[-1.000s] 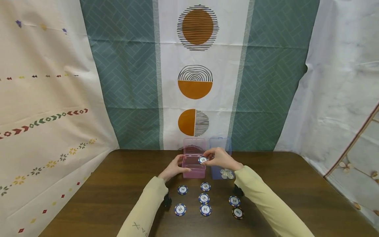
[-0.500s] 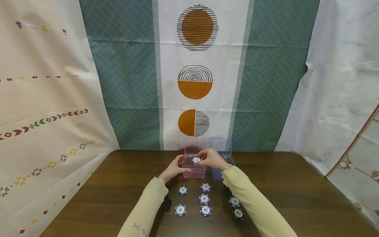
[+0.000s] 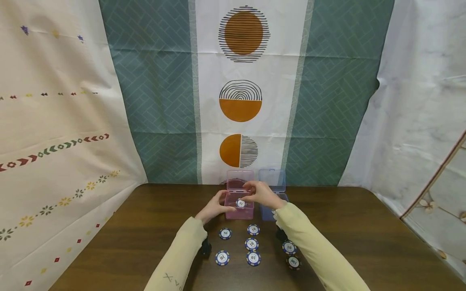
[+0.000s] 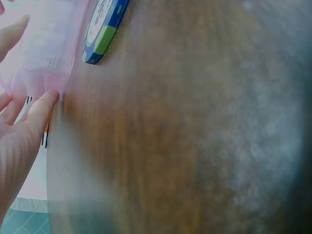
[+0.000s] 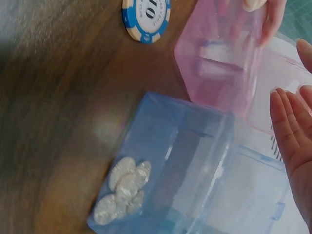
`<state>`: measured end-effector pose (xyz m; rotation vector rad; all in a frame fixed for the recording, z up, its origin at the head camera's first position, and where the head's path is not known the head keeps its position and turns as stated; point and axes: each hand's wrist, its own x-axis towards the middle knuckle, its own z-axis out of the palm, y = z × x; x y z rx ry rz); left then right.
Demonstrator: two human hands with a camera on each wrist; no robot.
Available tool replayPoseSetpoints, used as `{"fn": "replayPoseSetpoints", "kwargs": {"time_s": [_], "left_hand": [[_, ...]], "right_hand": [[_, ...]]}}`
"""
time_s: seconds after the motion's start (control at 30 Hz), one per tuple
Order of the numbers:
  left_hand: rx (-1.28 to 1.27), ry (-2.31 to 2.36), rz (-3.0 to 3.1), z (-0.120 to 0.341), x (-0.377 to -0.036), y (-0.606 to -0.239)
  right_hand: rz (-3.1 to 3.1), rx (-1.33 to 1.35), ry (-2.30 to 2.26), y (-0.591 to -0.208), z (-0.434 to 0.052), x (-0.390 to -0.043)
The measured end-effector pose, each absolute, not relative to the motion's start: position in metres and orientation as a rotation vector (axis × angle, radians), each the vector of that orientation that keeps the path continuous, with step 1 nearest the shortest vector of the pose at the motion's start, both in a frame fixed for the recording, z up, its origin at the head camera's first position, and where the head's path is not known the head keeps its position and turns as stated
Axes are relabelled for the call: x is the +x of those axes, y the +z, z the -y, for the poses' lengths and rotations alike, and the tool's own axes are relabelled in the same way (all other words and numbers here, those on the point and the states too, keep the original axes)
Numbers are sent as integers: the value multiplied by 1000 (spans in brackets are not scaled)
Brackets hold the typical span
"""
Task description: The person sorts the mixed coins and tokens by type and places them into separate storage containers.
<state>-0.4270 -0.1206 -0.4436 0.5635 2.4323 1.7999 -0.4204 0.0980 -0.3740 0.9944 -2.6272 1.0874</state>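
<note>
A pink clear box stands open on the brown table, its lid upright behind it. My left hand grips the box's left side, thumb on the front corner. My right hand hovers over the box with its fingers straight and holding nothing. A white and blue chip shows inside the pink box, just below those fingers. Right of it stands an open blue clear box with silver coins inside.
Several blue-rimmed poker chips lie in rows in front of the boxes, among them a 50 chip and a 10 chip. Patterned curtains hang close behind the table's far edge. Bare wood spreads left and right of the chips.
My right hand carried the chip left from the blue box to over the pink box. The chip has left the fingers and sits lower, inside the pink box. The left hand stayed put.
</note>
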Motion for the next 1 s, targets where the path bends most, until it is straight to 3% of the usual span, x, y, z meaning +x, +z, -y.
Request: {"fn": "replayPoseSetpoints", "kwargs": {"time_s": [0.4,1.0], "left_hand": [[573,1815,-2433,119,-426,-445],[593,1788,-2440,119,-424,-443]], "right_hand": [[2540,1125,970,-360,-116,-404],[2507,1393,1052,-382,-140,-377]]}}
